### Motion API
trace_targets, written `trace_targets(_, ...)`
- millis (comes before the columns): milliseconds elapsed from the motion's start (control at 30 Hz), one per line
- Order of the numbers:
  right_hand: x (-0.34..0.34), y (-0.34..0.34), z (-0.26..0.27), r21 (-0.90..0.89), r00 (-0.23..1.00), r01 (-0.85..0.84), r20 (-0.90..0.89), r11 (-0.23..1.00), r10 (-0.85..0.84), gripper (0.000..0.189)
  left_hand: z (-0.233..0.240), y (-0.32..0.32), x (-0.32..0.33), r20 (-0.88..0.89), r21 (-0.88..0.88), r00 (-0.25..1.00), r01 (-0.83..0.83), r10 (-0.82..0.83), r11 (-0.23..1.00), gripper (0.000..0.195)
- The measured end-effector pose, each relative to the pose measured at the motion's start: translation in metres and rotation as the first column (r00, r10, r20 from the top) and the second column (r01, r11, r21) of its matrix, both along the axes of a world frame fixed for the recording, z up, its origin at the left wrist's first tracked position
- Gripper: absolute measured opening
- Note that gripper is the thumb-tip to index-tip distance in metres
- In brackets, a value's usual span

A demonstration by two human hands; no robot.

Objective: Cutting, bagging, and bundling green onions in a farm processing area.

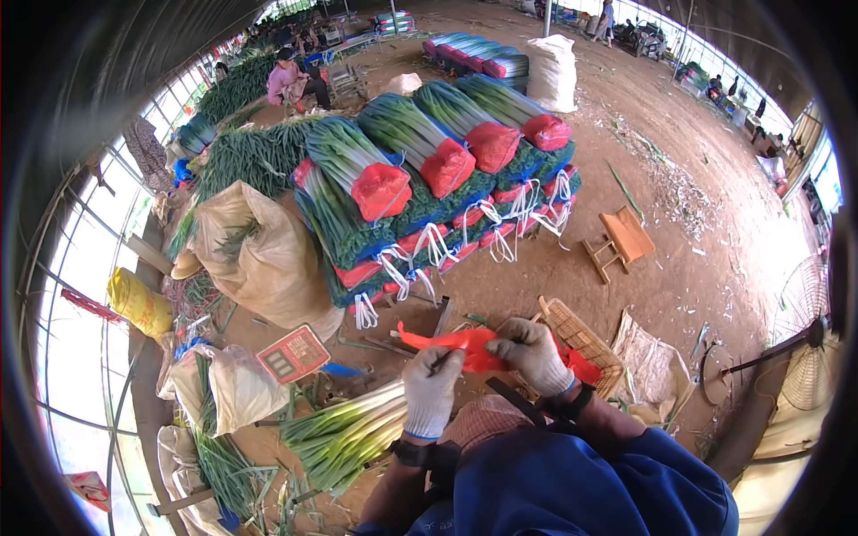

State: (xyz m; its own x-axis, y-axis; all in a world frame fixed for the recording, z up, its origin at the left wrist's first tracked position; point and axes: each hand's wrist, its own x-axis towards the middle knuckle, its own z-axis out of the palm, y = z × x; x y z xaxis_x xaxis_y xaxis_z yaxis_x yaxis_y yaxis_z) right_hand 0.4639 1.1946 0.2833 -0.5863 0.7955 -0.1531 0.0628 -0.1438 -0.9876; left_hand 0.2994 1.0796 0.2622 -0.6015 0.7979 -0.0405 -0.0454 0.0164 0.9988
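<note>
Both my hands wear pale knitted work gloves. Between them a piece of red plastic netting or film (477,343) is stretched. My left hand (432,388) pinches it near its middle, a loose strip trailing to the left. My right hand (533,355) grips its right part. More red material (582,367) lies in a brown wicker basket (606,362) beside my right hand. Below and left of my left hand rests a loose bunch of green onions (348,432), its white ends towards me.
Ahead stands a stack of bundled green onions (429,161) with red-wrapped ends and white ties. A small wooden stool (625,234) is at the right, a large beige sack (261,261) at the left, a digital scale display (293,354) nearer. A co-worker (295,84) sits beyond.
</note>
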Motion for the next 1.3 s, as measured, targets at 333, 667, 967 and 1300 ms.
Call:
trace_targets(333,0.034,0.042,-0.023,0.331,0.905,0.394,0.023,0.858,-0.424,0.009,-0.017,-0.037,-0.043,-0.173,-0.088,0.976,-0.150,0.133,0.985,0.008)
trace_targets(667,0.013,0.020,0.019,0.756,0.933,0.048,0.200,0.652,-0.300,0.005,0.045,-0.022,-0.021,-0.845,0.060,0.527,-0.078,0.092,0.995,0.092)
trace_targets(967,0.005,0.007,0.017,0.872,0.931,-0.212,0.318,0.440,-0.181,0.014,0.100,-0.007,-0.020,-0.990,-0.112,0.082,0.043,-0.115,0.993,0.082)
trace_targets(1300,0.004,0.000,0.004,0.849,0.842,-0.440,0.504,0.292,-0.195,0.019,0.001,0.006,-0.027,-0.732,-0.680,0.083,-0.015,-0.677,0.733,0.023)
